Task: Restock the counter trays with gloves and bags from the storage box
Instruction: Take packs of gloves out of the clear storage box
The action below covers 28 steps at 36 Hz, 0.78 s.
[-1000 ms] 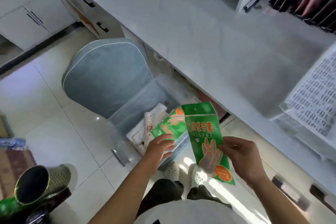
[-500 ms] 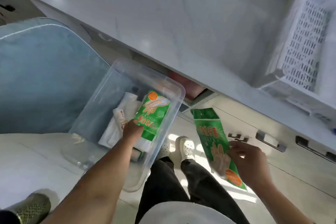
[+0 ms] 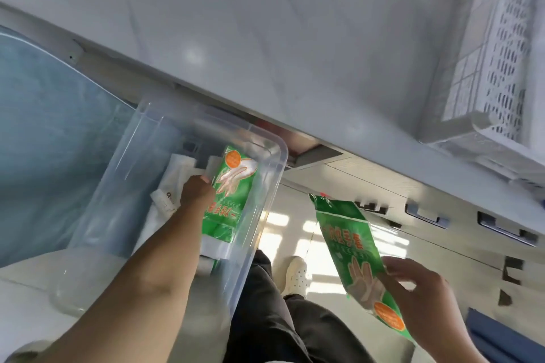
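A clear plastic storage box [image 3: 267, 200] stands on the floor under the counter edge. Inside it lie a green pack of gloves [image 3: 228, 203] and white rolled bags [image 3: 177, 183]. My left hand [image 3: 196, 194] reaches down into the box and touches the left edge of that green pack; its fingertips are hidden, so the grip is unclear. Out to the right of the box, above the floor, my right hand [image 3: 418, 298] pinches the lower end of a second green pack of gloves [image 3: 354, 253]. A white perforated tray [image 3: 501, 74] sits on the counter at the top right.
The white counter top [image 3: 265, 38] spans the upper view, with drawer handles [image 3: 427, 216] below its edge. A blue-grey chair seat [image 3: 44, 132] lies left of the box. My legs and a white shoe [image 3: 295, 274] are beside the box.
My left hand has gone from holding a green pack up beside the other one to lowering it into the box. The view has dropped lower and closer. My right hand keeps its pack.
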Tool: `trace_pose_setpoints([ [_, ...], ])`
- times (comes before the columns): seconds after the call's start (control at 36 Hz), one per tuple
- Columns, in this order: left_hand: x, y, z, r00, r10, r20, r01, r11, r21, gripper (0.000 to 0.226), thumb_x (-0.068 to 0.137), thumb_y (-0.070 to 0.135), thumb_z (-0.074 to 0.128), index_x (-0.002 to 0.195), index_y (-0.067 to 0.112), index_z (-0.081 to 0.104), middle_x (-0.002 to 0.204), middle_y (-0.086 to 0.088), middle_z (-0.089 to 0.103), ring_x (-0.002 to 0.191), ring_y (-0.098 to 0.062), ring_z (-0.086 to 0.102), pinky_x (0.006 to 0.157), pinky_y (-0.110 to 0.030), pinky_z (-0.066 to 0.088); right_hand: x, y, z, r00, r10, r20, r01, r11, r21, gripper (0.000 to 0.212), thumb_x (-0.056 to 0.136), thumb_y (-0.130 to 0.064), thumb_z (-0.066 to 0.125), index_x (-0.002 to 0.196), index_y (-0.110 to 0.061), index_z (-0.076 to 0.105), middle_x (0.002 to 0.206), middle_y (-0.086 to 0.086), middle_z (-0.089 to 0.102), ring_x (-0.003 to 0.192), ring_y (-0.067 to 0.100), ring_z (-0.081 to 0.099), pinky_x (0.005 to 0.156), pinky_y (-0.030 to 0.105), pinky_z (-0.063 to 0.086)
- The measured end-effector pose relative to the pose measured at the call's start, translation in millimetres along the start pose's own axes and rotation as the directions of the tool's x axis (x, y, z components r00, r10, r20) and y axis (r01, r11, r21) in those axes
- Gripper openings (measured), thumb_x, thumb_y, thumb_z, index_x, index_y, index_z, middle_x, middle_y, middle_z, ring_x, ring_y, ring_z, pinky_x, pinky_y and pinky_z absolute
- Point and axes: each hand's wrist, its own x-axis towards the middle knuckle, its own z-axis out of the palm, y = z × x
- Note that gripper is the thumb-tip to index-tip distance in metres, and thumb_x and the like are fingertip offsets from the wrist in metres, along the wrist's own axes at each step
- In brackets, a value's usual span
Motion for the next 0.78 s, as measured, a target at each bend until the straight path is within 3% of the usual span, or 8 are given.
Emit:
trace_pose_setpoints([
  [0.11, -14, -1, -5, 0.999, 0.031, 0.006, -0.032, 0.999, 0.02, 0.026, 0.084, 0.004, 0.063, 0.107, 0.009, 0.074, 0.116, -0.016, 0.071, 0.11, -0.034, 0.064, 0.083, -0.03, 0.049, 5, -12, -4, 1.0, -0.028, 0.012, 0.029, 0.999, -0.015, 0.021, 0.081, -0.01, 0.076, 0.091, -0.029, 0.076, 0.08, -0.013, 0.074, 0.075, -0.003, 0.068, 0.059, 0.013, 0.049],
  [0.22, -41, -6, -14, 0.997, 0.071, -0.026, -0.071, 0.997, -0.02, 0.024, 0.081, 0.004, 0.062, 0.098, 0.012, 0.077, 0.106, -0.014, 0.075, 0.102, -0.034, 0.067, 0.083, -0.033, 0.051, 8, -31, -11, 0.998, -0.061, 0.031, 0.062, 0.998, -0.031, 0.019, 0.083, -0.014, 0.074, 0.098, -0.026, 0.078, 0.085, -0.013, 0.074, 0.076, 0.003, 0.069, 0.067, 0.029, 0.055],
  [0.36, -91, -18, -41, 0.996, 0.05, -0.073, -0.066, 0.973, -0.221, 0.019, 0.077, 0.001, 0.068, 0.091, 0.011, 0.077, 0.095, -0.011, 0.076, 0.088, -0.028, 0.069, 0.07, -0.028, 0.049, 8, -61, -29, 0.98, -0.196, 0.036, 0.197, 0.98, -0.006, 0.02, 0.082, -0.008, 0.074, 0.098, -0.02, 0.078, 0.082, -0.02, 0.07, 0.073, -0.004, 0.067, 0.063, 0.017, 0.049],
  [0.44, -126, -20, -63, 0.999, -0.022, -0.028, 0.004, 0.863, -0.506, 0.017, 0.076, -0.007, 0.072, 0.082, 0.009, 0.071, 0.083, -0.016, 0.07, 0.057, -0.016, 0.065, 0.048, -0.02, 0.049, 5, -76, -44, 0.953, -0.301, 0.026, 0.3, 0.953, 0.029, 0.022, 0.081, -0.006, 0.074, 0.094, -0.024, 0.077, 0.082, -0.025, 0.068, 0.076, -0.005, 0.066, 0.061, 0.014, 0.05],
  [0.5, -152, -17, -79, 0.998, -0.053, 0.042, 0.068, 0.753, -0.655, 0.015, 0.08, -0.006, 0.07, 0.084, 0.008, 0.068, 0.075, -0.012, 0.067, 0.045, -0.01, 0.063, 0.042, -0.018, 0.048, 2, -86, -55, 0.921, -0.389, 0.013, 0.388, 0.92, 0.05, 0.029, 0.08, -0.005, 0.074, 0.092, -0.032, 0.073, 0.08, -0.026, 0.068, 0.08, -0.009, 0.065, 0.061, 0.014, 0.052],
  [0.58, -192, -8, -106, 0.999, -0.043, 0.02, 0.043, 0.63, -0.776, 0.013, 0.081, -0.002, 0.072, 0.089, 0.008, 0.071, 0.07, -0.008, 0.071, 0.05, -0.012, 0.068, 0.045, -0.02, 0.052, 1, -101, -72, 0.884, -0.468, 0.014, 0.465, 0.88, 0.101, 0.033, 0.08, -0.005, 0.075, 0.09, -0.036, 0.07, 0.079, -0.025, 0.068, 0.081, -0.007, 0.065, 0.07, 0.018, 0.053],
  [0.72, -261, 25, -154, 0.994, 0.024, -0.109, -0.108, 0.456, -0.883, 0.018, 0.082, -0.003, 0.069, 0.086, 0.015, 0.069, 0.064, -0.001, 0.072, 0.053, -0.013, 0.066, 0.045, -0.021, 0.051, 10, -126, -103, 0.81, -0.587, 0.006, 0.578, 0.799, 0.163, 0.03, 0.081, -0.004, 0.075, 0.094, -0.03, 0.071, 0.078, -0.026, 0.066, 0.076, -0.005, 0.065, 0.054, 0.01, 0.05],
  [0.78, -291, 40, -172, 0.985, 0.063, -0.163, -0.175, 0.369, -0.913, 0.02, 0.082, -0.002, 0.066, 0.081, 0.017, 0.071, 0.065, -0.001, 0.07, 0.056, -0.016, 0.061, 0.048, -0.02, 0.051, 15, -136, -116, 0.759, -0.651, -0.013, 0.645, 0.75, 0.148, 0.028, 0.08, -0.007, 0.076, 0.096, -0.03, 0.072, 0.079, -0.029, 0.064, 0.08, -0.008, 0.064, 0.059, 0.011, 0.052],
])
